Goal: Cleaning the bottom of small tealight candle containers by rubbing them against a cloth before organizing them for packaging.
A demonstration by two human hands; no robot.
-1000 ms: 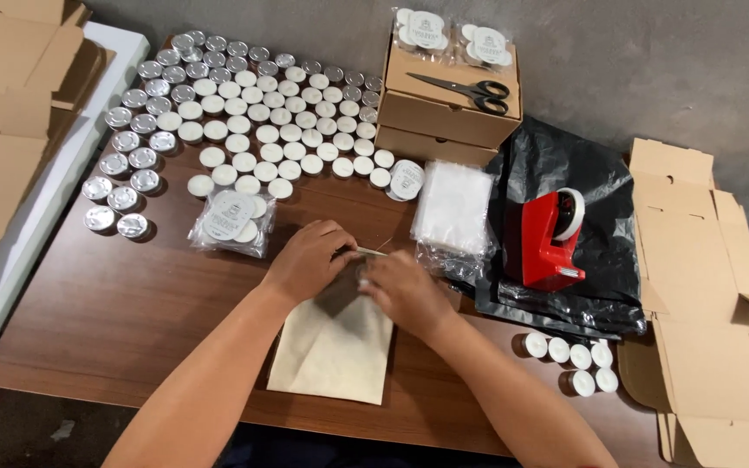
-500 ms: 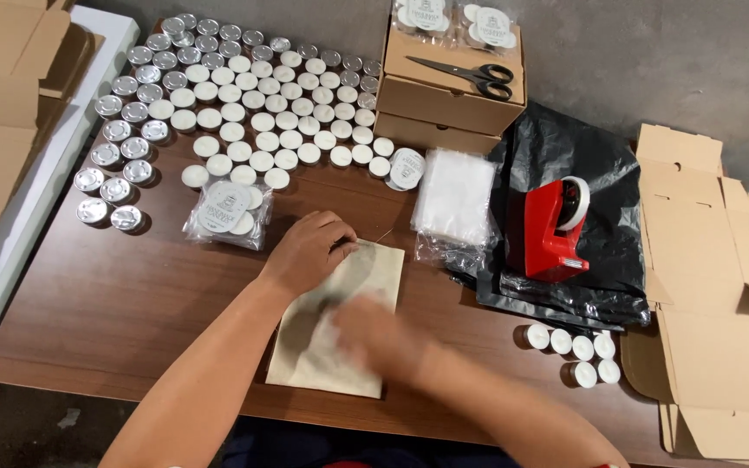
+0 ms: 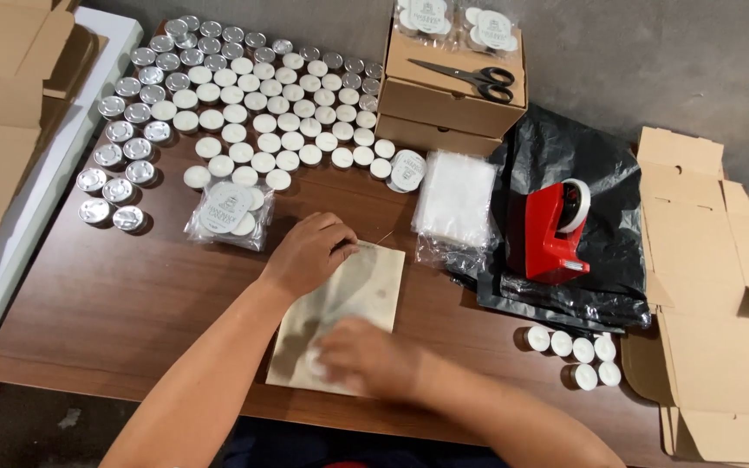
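Left hand point(image 3: 309, 254): curled, fingertips pinching the top edge of a flat tan paper pouch point(image 3: 366, 290) lying on the brown desk point(image 3: 114, 303).
Right hand point(image 3: 364, 355): blurred with motion, palm down on the pouch's lower half; I cannot tell whether its fingers grip anything.
Pouch contents: hidden.
Tealight candles point(image 3: 253, 104): dozens in loose rows at 11 o'clock of the hands; a small group point(image 3: 576, 354) at 3 o'clock.
Containers: clear bag of tealights point(image 3: 229, 212) at 10 o'clock; stack of clear bags point(image 3: 454, 195) at 1 o'clock; closed cardboard boxes point(image 3: 448, 100) (scissors point(image 3: 470, 76) on top); open flat carton point(image 3: 708, 295) at 3 o'clock.
Tape dispenser point(image 3: 552, 230): red, on black plastic.
Risk: a sweeping right hand could likely crease the pouch or knock nearby candles off the desk edge.
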